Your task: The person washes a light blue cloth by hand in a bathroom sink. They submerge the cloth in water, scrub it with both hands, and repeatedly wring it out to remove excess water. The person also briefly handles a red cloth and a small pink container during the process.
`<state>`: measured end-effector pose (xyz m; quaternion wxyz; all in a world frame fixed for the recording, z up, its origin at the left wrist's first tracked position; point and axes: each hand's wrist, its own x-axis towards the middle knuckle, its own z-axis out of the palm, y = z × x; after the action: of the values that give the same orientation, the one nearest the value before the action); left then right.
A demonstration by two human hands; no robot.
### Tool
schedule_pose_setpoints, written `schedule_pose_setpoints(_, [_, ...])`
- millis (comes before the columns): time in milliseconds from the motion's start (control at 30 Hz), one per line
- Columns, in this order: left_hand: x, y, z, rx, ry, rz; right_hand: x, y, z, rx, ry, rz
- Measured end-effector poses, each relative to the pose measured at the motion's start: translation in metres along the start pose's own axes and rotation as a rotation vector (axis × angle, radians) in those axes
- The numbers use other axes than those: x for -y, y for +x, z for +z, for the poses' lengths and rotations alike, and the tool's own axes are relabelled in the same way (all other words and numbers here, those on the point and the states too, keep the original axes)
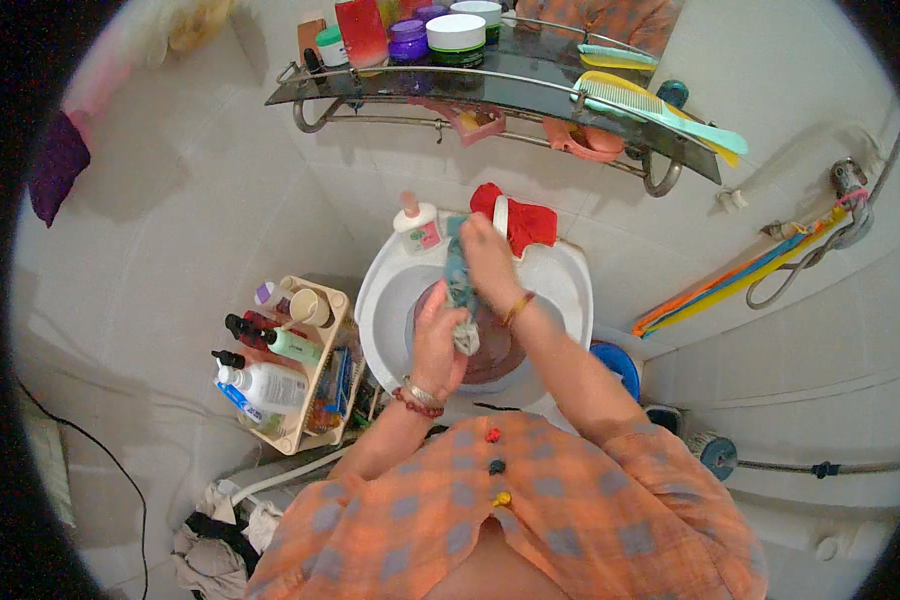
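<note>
A wet, bunched teal and whitish cloth point(460, 274) stretches between my two hands above the white washbasin point(379, 300). My left hand point(439, 341) grips its lower part, near the pale end. Higher up, near the tap, my right hand point(487, 259) is closed on the upper part and slightly blurred. Below them, a basin of murky, brownish water point(495, 352) sits in the sink. Behind my right hand a red cloth point(531, 225) lies on the sink's back rim around the white tap point(501, 214). A white pump bottle point(418, 225) stands on the rim to the left.
A cream plastic rack point(319, 375) with several bottles stands left of the sink. A dark glass shelf point(532, 86) with jars and combs point(645, 105) juts from the wall. A blue bucket point(616, 367) is at the right. Crumpled clothes point(214, 555) lie at the lower left.
</note>
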<state>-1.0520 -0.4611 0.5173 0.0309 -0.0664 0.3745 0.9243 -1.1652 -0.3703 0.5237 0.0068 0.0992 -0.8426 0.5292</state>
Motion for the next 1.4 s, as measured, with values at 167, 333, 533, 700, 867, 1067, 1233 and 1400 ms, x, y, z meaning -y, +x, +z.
schedule_pose_setpoints(167, [-0.021, 0.010, 0.010, -0.003, -0.186, 0.019, 0.028, -0.034, -0.006, 0.047, 0.372, -0.119])
schedule_pose_setpoints(333, [-0.007, 0.014, -0.005, 0.001, -0.152, 0.008, 0.015, -0.028, 0.013, -0.072, 0.102, -0.406])
schedule_pose_setpoints(533, [-0.007, 0.014, 0.002, 0.006, -0.080, 0.070, 0.032, -0.013, -0.022, -0.028, 0.633, 0.139])
schedule_pose_setpoints(700, [-0.015, 0.013, -0.005, -0.018, -0.134, 0.064, 0.030, -0.050, 0.005, -0.049, 0.177, -0.520])
schedule_pose_setpoints(867, [-0.013, 0.001, 0.010, 0.061, 0.000, 0.010, 0.006, 0.004, -0.023, -0.024, 0.604, 0.170])
schedule_pose_setpoints(1067, [-0.021, 0.004, 0.004, -0.125, -0.265, -0.065, 0.033, -0.042, -0.008, -0.059, 0.169, -0.560])
schedule_pose_setpoints(1233, [-0.009, 0.004, 0.017, -0.014, 0.010, 0.075, 0.025, -0.026, -0.019, -0.117, -0.135, -0.237])
schedule_pose_setpoints(1400, [-0.018, 0.008, 0.001, -0.052, -0.073, 0.040, 0.030, -0.042, -0.020, -0.082, 0.308, -0.238])
